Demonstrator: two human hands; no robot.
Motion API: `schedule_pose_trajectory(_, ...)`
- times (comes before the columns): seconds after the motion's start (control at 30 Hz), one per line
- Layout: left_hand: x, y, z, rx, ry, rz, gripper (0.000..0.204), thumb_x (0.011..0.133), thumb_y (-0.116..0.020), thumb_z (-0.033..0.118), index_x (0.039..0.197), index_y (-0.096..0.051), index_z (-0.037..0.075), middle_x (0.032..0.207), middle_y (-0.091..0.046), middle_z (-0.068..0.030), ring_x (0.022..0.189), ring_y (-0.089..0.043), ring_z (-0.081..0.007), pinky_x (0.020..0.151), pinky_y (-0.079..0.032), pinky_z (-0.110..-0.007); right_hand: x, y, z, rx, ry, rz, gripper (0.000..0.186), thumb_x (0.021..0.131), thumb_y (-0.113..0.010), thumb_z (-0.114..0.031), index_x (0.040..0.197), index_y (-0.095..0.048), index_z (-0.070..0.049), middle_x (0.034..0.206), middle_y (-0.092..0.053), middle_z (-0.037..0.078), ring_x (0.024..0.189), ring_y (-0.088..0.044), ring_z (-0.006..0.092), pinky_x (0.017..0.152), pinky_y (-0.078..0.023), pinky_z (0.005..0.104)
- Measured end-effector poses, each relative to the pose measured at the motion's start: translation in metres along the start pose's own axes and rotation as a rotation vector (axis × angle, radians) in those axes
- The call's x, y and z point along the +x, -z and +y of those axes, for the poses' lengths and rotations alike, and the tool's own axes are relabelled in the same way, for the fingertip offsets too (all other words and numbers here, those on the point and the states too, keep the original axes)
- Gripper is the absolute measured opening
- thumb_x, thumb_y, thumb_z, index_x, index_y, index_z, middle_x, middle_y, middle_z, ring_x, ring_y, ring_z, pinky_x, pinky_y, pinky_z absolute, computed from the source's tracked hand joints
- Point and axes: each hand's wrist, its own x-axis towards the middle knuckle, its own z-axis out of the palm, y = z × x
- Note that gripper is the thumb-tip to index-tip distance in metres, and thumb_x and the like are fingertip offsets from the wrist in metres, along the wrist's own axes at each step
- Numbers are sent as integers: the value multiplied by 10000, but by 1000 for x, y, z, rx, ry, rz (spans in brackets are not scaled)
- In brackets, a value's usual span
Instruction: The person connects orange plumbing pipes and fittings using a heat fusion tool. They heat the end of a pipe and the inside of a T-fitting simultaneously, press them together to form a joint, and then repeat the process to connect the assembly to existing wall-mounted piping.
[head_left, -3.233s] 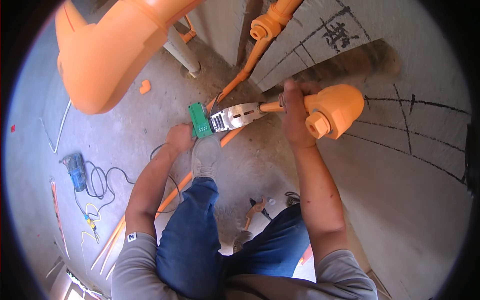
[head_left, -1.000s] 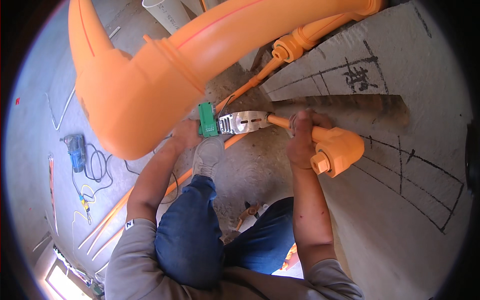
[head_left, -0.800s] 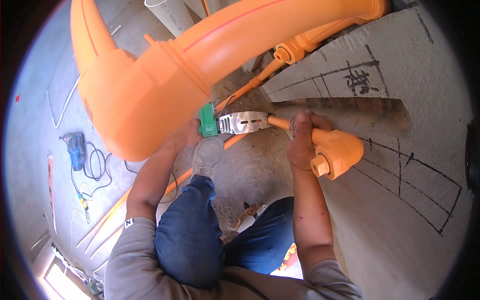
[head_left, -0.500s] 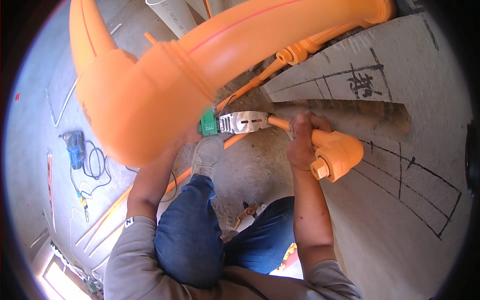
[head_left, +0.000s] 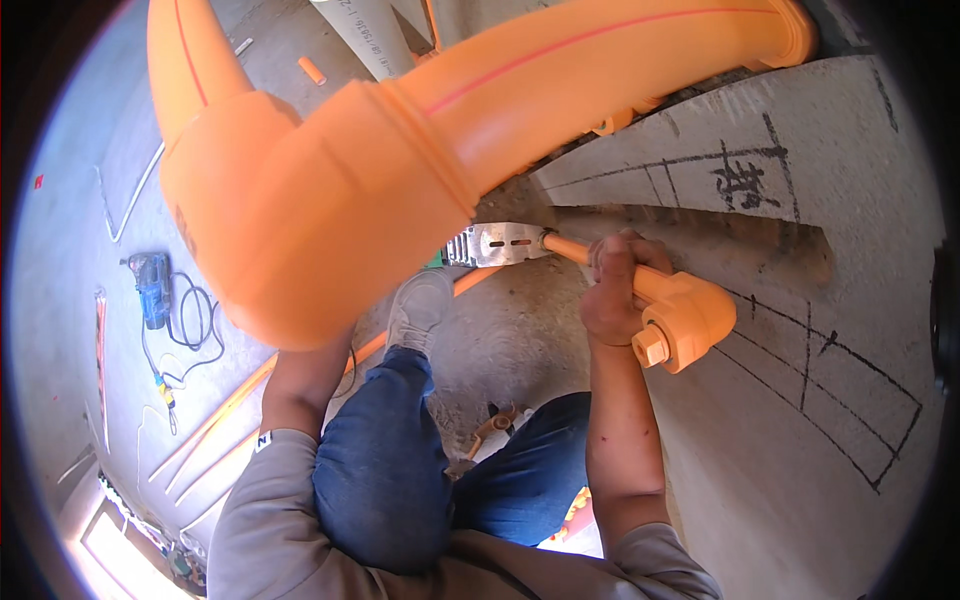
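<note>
My right hand [head_left: 622,285] is closed around a short orange plastic pipe [head_left: 567,248]. An orange elbow fitting [head_left: 700,312] with a hex plug in its side sits on the pipe's near end. The far end meets the silver heating plate of a pipe fusion welder [head_left: 507,243]; I cannot tell how far the pipe sits in its die. Only a sliver of the welder's green body shows. My left forearm [head_left: 303,385] reaches up behind a large orange pipe elbow [head_left: 330,205], close to the camera, which hides my left hand and whatever it holds.
Beside my shoe [head_left: 420,308], orange pipes [head_left: 215,430] run along the floor. A blue corded power tool [head_left: 152,290] lies at the left. A concrete wall [head_left: 800,400] with black markings and a cut groove rises at the right. A white pipe [head_left: 365,40] stands at the back.
The large elbow has shifted right in view and now covers most of the welder's green body. My right hand, still gripping the pipe, appears slightly further right and lower.
</note>
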Motion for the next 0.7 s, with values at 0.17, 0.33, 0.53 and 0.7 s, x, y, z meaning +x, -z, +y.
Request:
schedule_pose_trajectory(0.17,-1,-4,-5,13,-7,32,345,739,-698,272,994,-725,40,1067,-709,-234,1053,-670,-379,927,-549,-464,-1,3,4,-59,3,-19,208,966,-617,-71,841,-451,-73,639,-490,23,565,-412,98,612,-466,324)
schedule_pose_trajectory(0.33,-5,0,1,-19,3,3,329,734,-685,246,978,-724,28,1043,-715,-235,1017,-684,-388,902,-558,-471,-2,2,7,-20,35,15,224,966,-630,-88,838,-446,-79,640,-482,23,561,-406,93,611,-456,314)
schedule_pose_trajectory(0.53,-5,3,0,-38,10,-19,335,731,-687,239,984,-725,23,1055,-713,-241,1037,-680,-383,915,-552,-463,-1,-3,6,27,24,33,244,972,-644,-115,842,-441,-84,649,-479,18,560,-400,87,615,-454,310)
schedule_pose_trajectory(0.7,-5,1,0,-28,-5,-21,346,749,-683,254,989,-721,8,1063,-710,-246,1038,-677,-389,920,-548,-458,-2,-2,10,-4,35,42,246,975,-649,-124,850,-440,-88,651,-479,17,560,-400,84,621,-457,310)
